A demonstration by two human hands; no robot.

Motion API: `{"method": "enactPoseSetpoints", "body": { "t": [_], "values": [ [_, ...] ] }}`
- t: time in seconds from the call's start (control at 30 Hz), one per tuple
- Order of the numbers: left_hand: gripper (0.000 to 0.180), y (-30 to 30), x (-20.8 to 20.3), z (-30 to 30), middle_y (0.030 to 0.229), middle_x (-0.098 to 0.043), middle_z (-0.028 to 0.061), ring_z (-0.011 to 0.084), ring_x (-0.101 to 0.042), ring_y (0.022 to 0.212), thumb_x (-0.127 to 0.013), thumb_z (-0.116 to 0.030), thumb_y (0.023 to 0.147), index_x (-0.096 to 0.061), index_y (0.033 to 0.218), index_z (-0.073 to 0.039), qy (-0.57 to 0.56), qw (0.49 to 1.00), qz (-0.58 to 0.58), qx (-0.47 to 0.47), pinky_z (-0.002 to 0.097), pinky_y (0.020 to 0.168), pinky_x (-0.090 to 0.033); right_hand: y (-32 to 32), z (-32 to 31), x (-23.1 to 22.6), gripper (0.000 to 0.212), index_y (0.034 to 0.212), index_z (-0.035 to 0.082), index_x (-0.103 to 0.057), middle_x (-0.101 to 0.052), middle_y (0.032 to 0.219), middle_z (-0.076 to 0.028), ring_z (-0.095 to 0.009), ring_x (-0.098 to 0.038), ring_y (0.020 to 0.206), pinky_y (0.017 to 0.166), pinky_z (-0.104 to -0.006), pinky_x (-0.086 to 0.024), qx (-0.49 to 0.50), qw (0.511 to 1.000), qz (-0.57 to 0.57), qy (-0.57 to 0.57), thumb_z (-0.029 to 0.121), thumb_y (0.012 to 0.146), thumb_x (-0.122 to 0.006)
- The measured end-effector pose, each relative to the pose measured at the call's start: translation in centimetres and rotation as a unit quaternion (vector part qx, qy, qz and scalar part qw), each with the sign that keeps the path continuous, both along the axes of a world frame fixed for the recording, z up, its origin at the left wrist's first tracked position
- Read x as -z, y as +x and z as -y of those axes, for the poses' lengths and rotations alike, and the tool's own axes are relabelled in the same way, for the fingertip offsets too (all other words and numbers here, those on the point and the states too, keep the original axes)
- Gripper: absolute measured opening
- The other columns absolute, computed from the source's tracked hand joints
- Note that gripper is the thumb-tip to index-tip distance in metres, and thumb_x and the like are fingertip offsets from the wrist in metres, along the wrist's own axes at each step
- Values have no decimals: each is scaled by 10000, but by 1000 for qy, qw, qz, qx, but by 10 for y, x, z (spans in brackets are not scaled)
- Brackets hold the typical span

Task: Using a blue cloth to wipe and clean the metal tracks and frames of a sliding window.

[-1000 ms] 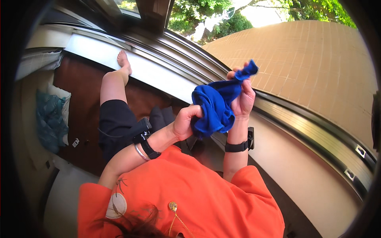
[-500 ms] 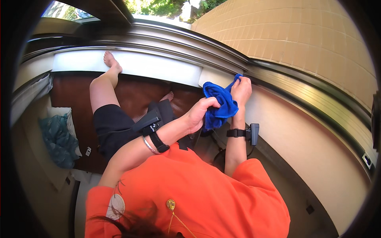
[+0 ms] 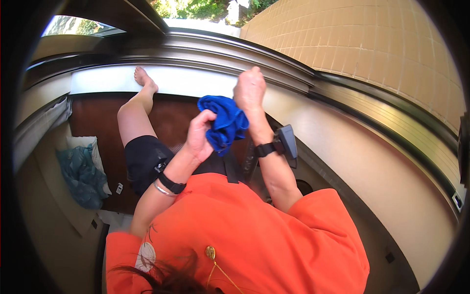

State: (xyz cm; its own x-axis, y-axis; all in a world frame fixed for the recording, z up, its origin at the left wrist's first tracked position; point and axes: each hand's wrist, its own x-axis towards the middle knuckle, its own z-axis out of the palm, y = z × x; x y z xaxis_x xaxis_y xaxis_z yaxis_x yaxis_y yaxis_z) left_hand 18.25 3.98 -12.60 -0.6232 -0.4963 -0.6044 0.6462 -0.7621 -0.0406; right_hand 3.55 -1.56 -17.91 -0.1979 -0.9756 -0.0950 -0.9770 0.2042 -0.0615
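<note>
1. The left hand point(image 3: 198, 134) pinches the bunched blue cloth point(image 3: 225, 122), which hangs at its two o'clock.
2. The right hand point(image 3: 250, 90), fingers curled in, sits at the cloth's one o'clock; I cannot tell whether it grips anything.
3. The window track point(image 3: 210, 49) runs at twelve o'clock.

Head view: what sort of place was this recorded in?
Probably a room in a home, right at a window: metal window tracks run along a white ledge, and greenery and a tan tiled surface show beyond them.
</note>
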Motion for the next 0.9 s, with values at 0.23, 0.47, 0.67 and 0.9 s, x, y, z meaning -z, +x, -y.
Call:
{"method": "enactPoseSetpoints", "body": {
  "t": [0.23,0.47,0.67,0.9],
  "values": [
    [358,68,-18,15,1049,-599,124,240,-582,980,-390,-145,812,-518,1110,6,-50,980,118,-150,381,905,-448,101,46,7,172,871,-41,-618,-604,838,-142,-259,-615,776,702,-341,-498,-136,912,367,-127,-4,711,-566],
    [376,73,-64,-1,1060,-584,110,212,-567,968,-464,-148,782,-513,1119,11,-149,972,49,-173,338,872,-446,73,45,-66,305,1170,-6,-488,-601,1045,-95,-161,-606,899,815,-289,-496,11,304,949,77,35,869,-506],
    [521,70,-74,-34,1202,-517,133,230,-539,1054,-517,-121,726,-443,1221,25,-184,977,-12,-110,343,950,-403,48,13,-130,386,1230,-11,-442,-561,1131,-126,-181,-583,951,848,-320,-481,-63,277,956,78,-6,846,-481],
    [438,52,-86,-41,1115,-563,79,159,-549,1011,-561,-226,840,-462,1216,-25,-289,952,36,-96,305,892,-437,22,-13,-169,546,1358,-7,-281,-483,1240,-153,-183,-558,1000,885,-312,-454,-69,258,962,48,-5,843,-465]
  ]
}}
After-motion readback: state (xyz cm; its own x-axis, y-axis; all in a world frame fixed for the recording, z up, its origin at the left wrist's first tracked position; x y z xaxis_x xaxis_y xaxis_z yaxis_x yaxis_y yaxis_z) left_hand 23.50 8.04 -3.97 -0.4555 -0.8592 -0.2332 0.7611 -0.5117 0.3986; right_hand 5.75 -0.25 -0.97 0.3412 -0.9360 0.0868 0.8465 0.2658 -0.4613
